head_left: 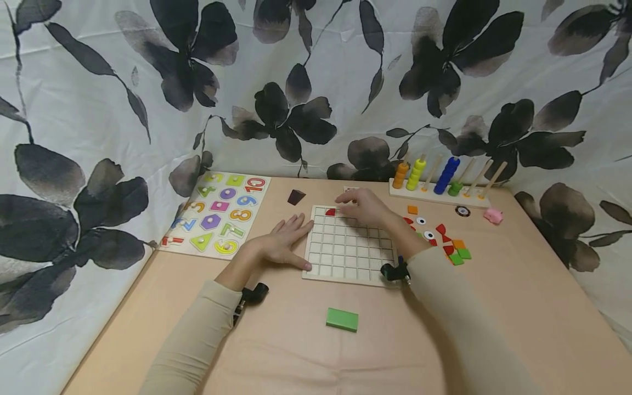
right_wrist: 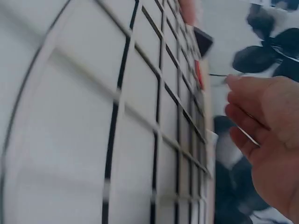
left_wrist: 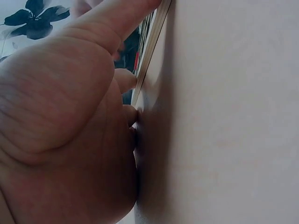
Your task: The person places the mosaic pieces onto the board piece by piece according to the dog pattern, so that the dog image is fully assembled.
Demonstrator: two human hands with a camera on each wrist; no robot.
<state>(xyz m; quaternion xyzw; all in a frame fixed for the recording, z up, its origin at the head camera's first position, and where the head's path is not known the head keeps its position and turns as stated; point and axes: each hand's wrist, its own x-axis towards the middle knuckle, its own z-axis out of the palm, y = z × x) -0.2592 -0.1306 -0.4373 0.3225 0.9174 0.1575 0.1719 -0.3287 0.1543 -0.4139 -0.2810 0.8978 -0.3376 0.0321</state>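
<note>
A white board with a square grid point(head_left: 336, 269) lies on the table, and a red piece point(head_left: 330, 212) sits near its far left corner. My left hand point(head_left: 283, 244) rests at the board's left side with fingers spread and thumb at its edge. In the left wrist view, the thumb reaches to the board's side edge point(left_wrist: 152, 46). Over the far part of the board hovers my right hand point(head_left: 362, 208), fingers bent loosely downward. The right wrist view shows its fingers point(right_wrist: 243, 114) clear of the grid, with no piece visible among them.
Small red, orange, green and eye-like pieces point(head_left: 446, 240) lie right of the board. Behind them stand a bead-peg stacker point(head_left: 439, 192) and a pink lump point(head_left: 493, 215). A number-and-shape board point(head_left: 212, 219) is at left, a dark block point(head_left: 296, 197) behind, a green block point(head_left: 342, 320) in front.
</note>
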